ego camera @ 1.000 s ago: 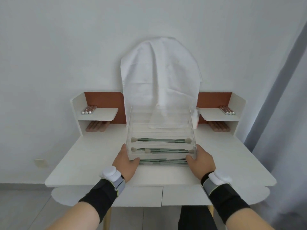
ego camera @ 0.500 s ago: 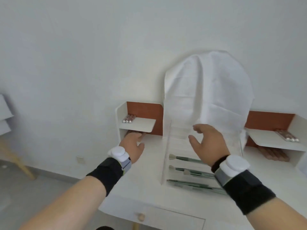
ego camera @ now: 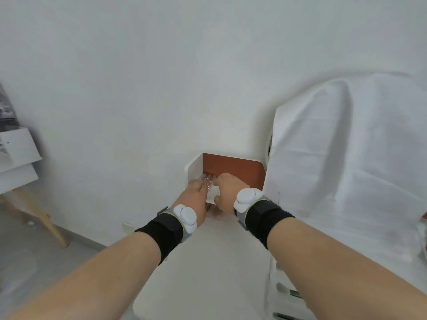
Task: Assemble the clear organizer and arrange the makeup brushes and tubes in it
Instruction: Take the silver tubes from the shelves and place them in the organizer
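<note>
Several small tubes [ego camera: 208, 180] with clear caps lie on the left side shelf [ego camera: 211, 197] of the white vanity, in front of its brown back panel [ego camera: 233, 168]. My left hand [ego camera: 196, 197] reaches onto the shelf and its fingertips touch the tubes from the left. Just right of the tubes, my right hand [ego camera: 225, 192] is curled with its thumb at the shelf's front edge. Whether either hand grips a tube is hidden by the fingers. The clear organizer [ego camera: 269, 285] shows only at the lower right, with the tips of green-handled brushes [ego camera: 286, 291] inside.
A white cloth [ego camera: 346, 158] hangs over the mirror to the right of the shelf. The vanity top [ego camera: 208, 262] lies under my forearms. At the far left stands a white table [ego camera: 18, 172] with a wooden leg [ego camera: 48, 225]. A wall socket [ego camera: 126, 227] sits low on the wall.
The view has swung left and closer to the left shelf. Both hands left the organizer, moved up to the left shelf and now rest at the tubes.
</note>
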Demonstrator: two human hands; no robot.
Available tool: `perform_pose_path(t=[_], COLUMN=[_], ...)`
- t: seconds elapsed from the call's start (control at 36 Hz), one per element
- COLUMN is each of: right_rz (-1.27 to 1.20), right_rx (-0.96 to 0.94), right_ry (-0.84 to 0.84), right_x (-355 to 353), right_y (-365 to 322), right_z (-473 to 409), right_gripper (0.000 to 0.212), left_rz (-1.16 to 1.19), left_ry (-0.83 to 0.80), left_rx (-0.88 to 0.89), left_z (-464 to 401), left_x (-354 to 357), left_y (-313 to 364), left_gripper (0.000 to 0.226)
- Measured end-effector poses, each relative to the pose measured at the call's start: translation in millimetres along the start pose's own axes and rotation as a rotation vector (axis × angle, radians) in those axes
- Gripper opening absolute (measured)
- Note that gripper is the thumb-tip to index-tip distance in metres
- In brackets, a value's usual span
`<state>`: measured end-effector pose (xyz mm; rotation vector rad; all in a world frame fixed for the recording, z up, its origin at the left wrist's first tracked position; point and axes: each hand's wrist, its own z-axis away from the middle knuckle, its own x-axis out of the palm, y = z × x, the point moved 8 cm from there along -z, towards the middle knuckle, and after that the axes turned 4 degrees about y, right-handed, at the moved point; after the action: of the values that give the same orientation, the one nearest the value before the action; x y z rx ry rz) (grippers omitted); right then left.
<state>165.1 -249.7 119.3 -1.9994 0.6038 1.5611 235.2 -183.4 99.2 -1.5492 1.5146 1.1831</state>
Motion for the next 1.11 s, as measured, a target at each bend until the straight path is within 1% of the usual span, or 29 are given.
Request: perform_pose_path(t=[0.06,0.11,0.14,0.22,0.28,0.36,0.44,0.5,0.56,0.61,0.67,0.81,0.92,1.03,1.11], right_rz=[0.001,0.009,-0.03,-0.003,-0.012,0.017,0.038,0.074,0.117,0.128,0.111,0.09,0.078,0.063,0.028], right_rx=[-0.023,-0.037,-0.024,-0.056,-0.033,-0.042,-0.018,-0.001,-0.004,0.012,0.025,0.01,-0.014,-0.029,-0.033], right_ry=[-0.007,-0.036,-0.047,-0.062,-0.095,-0.125,-0.158,-0.157,-0.168,-0.187,-0.183,-0.157,-0.12,-0.081,-0.029], right_x=[7.8,15.6,19.9,32.9,47.3,42.3,41.0,43.6,48.3,49.1,46.4,45.5,42.8,40.5,32.0], right_y=[0.3,-1.7,-1.2,0.7,10.6,7.1,12.5,20.4,26.0,30.9,34.8,38.2,37.2,35.3,37.3], right_z=[-10.6,-17.0,-19.5,-35.5,-49.5,-48.4,-45.7,-45.3,-43.3,-37.7,-33.1,-25.2,-17.3,-13.0,-8.1], right_gripper=[0.042,0.044,0.045,0.047,0.049,0.05,0.046,0.051,0.056,0.047,0.036,0.039,0.034,0.029,0.031], left_rz=[-0.038,-0.1,-0.134,-0.233,-0.269,-0.195,-0.109,-0.069,-0.04,-0.034,-0.046,-0.079,-0.096,-0.136,-0.175], left_ry=[-0.014,-0.034,-0.05,-0.092,-0.119,-0.122,-0.066,-0.032,-0.015,-0.01,-0.035,-0.06,-0.119,-0.091,-0.118], left_rx=[0.004,-0.002,-0.007,-0.008,-0.01,-0.046,-0.022,0.04,0.097,0.121,0.103,-0.011,-0.096,-0.071,-0.025], left_z=[-5.4,-10.3,-12.1,-16.1,-17.9,-18.0,-19.0,-18.9,-18.4,-19.2,-20.7,-24.3,-25.8,-26.1,-24.5], left_x=[10.4,18.2,21.2,29.4,35.4,37.9,34.3,29.3,27.5,29.4,33.2,35.4,35.2,26.2,24.1], left_y=[-3.7,-5.9,-5.2,0.0,2.1,1.1,1.5,6.0,10.4,12.7,13.8,12.4,10.6,15.2,23.0], left_gripper=[0.078,0.079,0.078,0.08,0.084,0.085,0.084,0.081,0.072,0.062,0.061,0.067,0.068,0.051,0.038])
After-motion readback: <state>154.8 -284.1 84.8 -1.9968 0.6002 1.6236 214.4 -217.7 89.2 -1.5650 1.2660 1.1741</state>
